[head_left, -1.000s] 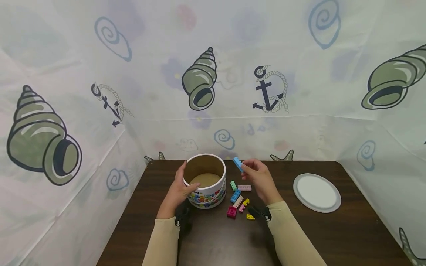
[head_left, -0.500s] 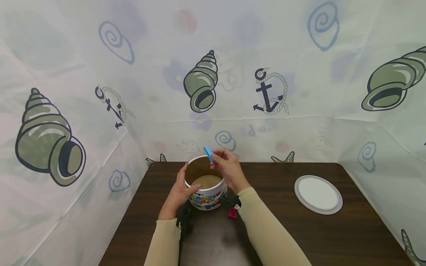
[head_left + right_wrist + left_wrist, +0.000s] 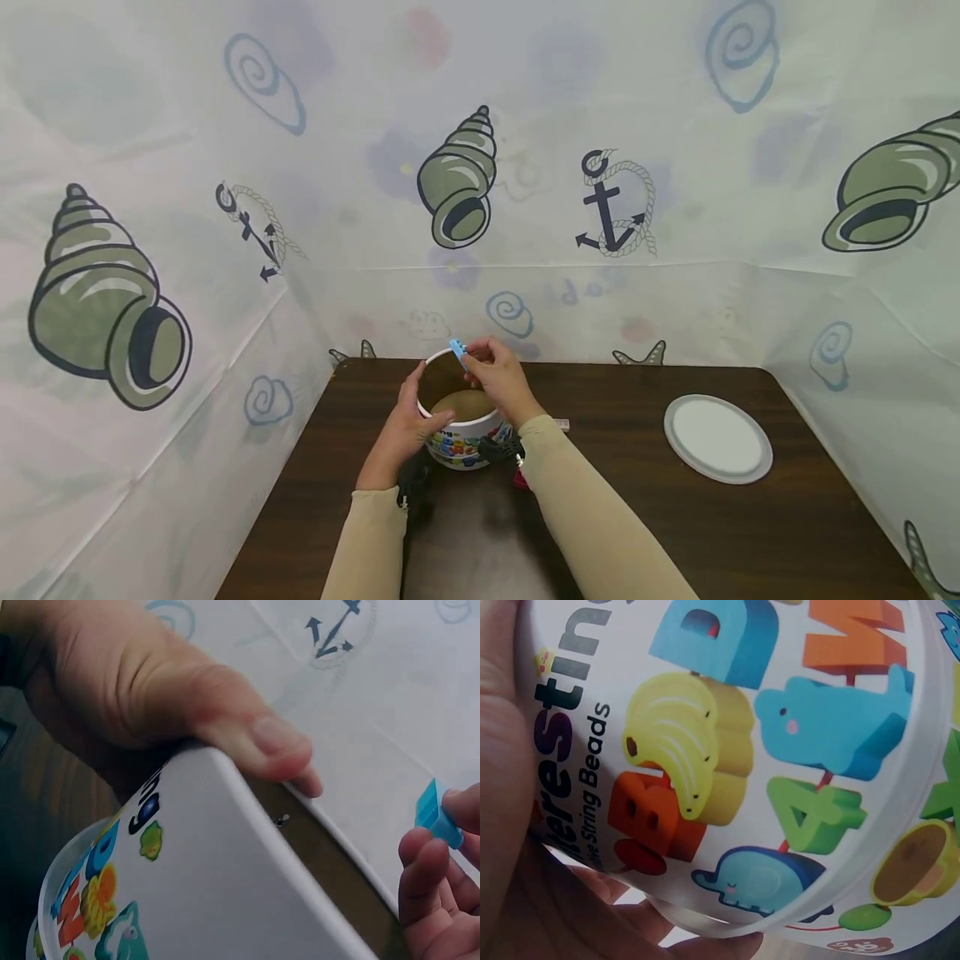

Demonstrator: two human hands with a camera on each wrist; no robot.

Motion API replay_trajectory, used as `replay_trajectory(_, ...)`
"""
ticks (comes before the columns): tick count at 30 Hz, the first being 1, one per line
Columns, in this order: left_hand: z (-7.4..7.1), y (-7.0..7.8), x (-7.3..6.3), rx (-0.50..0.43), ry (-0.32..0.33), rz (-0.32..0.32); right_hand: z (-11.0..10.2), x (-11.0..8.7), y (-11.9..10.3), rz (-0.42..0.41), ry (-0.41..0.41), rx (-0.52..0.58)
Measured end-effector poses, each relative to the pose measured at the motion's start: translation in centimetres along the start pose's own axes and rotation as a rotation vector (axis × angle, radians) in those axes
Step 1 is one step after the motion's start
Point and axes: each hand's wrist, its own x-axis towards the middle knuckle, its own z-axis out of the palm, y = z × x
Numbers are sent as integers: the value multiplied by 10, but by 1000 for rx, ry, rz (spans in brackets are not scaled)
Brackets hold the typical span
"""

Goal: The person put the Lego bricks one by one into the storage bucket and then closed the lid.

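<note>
A white round tub (image 3: pixel 471 431) with printed bead pictures and lettering stands on the dark wooden table (image 3: pixel 600 500). My left hand (image 3: pixel 401 433) grips its left side, thumb over the near rim; in the left wrist view the fingers curl beneath the printed wall. My right hand (image 3: pixel 504 382) pinches a light blue toy brick (image 3: pixel 457 347) above the tub's mouth. The right wrist view shows the blue brick (image 3: pixel 433 813) between thumb and fingertips, just past the rim. Inside, the visible tub floor is bare and tan.
A white round lid (image 3: pixel 717 439) lies to the right on the table. Beside my right forearm, a pink brick (image 3: pixel 562 424) and a dark red brick (image 3: pixel 521 480) peek out; the sleeve covers the other bricks. A printed cloth (image 3: pixel 540 317) hangs behind and at both sides.
My right hand has carried the blue brick leftward from above the loose bricks to over the tub, then slightly lower. The left hand keeps its hold on the tub.
</note>
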Motion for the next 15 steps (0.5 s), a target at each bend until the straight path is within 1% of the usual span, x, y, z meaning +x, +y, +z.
replay_trajectory(4, 2, 0, 2, -1, -3, 3, -2, 1, 3, -11, 2, -42)
replay_trajectory(10, 2, 1, 0, -2, -2, -10, -3, 2, 7, -19, -22, -40)
replay_trajectory(15, 3, 3, 1, 6, 1, -21, -4, 2, 5, -42, -25, -70)
